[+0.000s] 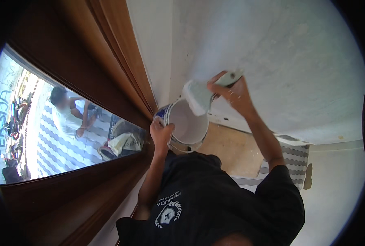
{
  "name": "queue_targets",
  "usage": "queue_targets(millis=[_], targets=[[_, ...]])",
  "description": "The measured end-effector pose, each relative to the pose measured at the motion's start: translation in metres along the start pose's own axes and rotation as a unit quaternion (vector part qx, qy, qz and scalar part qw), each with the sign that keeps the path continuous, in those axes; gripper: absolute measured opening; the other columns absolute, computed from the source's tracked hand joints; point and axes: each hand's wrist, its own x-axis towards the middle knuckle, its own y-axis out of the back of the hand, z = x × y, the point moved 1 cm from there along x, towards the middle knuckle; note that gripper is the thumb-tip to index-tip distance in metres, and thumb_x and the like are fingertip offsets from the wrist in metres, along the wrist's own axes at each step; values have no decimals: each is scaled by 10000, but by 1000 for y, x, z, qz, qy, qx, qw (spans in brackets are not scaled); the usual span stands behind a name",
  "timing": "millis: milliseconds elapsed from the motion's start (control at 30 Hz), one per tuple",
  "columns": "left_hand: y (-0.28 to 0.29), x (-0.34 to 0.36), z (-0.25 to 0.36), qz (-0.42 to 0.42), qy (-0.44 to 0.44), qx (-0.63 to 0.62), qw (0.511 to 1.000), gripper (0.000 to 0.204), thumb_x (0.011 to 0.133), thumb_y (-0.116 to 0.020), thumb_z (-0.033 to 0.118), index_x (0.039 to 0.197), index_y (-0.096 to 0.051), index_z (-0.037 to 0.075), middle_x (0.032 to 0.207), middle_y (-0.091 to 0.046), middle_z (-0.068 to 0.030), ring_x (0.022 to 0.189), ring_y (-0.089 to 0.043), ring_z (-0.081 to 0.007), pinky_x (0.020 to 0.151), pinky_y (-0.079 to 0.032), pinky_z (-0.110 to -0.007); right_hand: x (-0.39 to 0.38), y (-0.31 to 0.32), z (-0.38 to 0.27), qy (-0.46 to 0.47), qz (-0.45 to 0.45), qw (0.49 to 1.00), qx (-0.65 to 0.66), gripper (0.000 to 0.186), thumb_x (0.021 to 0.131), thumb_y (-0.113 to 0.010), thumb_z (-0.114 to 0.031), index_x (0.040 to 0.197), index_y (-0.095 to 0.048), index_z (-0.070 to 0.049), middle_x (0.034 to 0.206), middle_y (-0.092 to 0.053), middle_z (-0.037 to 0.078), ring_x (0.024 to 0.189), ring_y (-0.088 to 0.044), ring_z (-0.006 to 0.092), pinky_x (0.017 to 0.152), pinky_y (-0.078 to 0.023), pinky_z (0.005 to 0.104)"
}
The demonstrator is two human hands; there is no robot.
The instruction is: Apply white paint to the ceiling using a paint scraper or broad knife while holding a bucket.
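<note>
My left hand (162, 134) is closed on the rim of a paint bucket (207, 130), with the thumb inside the near left edge. White paint coats the bucket's inside; a blue patch shows on its outer side. My right hand (233, 95) grips the pale handle of a wide paintbrush (198, 97). Thick white paint covers the bristles, which hang above the bucket's far right rim and point to the left. White specks dot my right hand. How deep the paint lies in the bucket I cannot tell.
A whitish wall (297, 69) rises ahead and to the right. Close on the left stands a brown wooden frame (113, 49) around a window (84, 135); through it a person (68, 112) sits on a striped tiled floor. Brown sheeting (227, 149) lies on the floor below the bucket.
</note>
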Motion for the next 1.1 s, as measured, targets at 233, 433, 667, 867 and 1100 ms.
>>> queue_targets(millis=[233,433,667,867,1100], targets=[[0,-11,27,-22,22,-10,999,222,589,-662,78,724,-536,-44,648,-526,-61,627,-491,-147,575,-418,-315,-40,-54,151,-15,-26,987,-161,170,777,-746,-123,886,-683,-9,835,-693,104,717,-658,207,690,-546,304],[-13,-18,21,-35,2,-79,996,191,594,-647,20,708,-494,19,669,-483,-1,616,-438,-104,546,-370,-275,-41,-91,199,-4,-10,960,-280,295,713,-712,-162,953,-656,1,971,-665,234,933,-614,432,837,-502,456],[-17,-21,23,-11,17,-129,991,216,601,-628,-20,677,-441,56,630,-440,28,569,-396,-82,492,-332,-268,-35,-74,232,77,-32,941,-327,259,733,-755,-127,932,-667,13,895,-694,189,833,-678,349,803,-549,388],[-3,-14,42,17,48,-158,986,203,619,-622,-19,677,-444,60,626,-446,23,558,-402,-79,488,-330,-268,-39,-19,99,-131,-55,987,77,96,843,-711,-75,894,-656,-15,800,-671,78,635,-672,158,584,-563,254],[-1,-3,49,24,15,-165,986,179,640,-616,-14,682,-460,64,608,-452,25,554,-420,-78,482,-336,-267,-28,24,60,-149,57,949,270,275,894,-669,-172,1087,-633,20,1009,-658,101,822,-638,159,743,-522,318]])
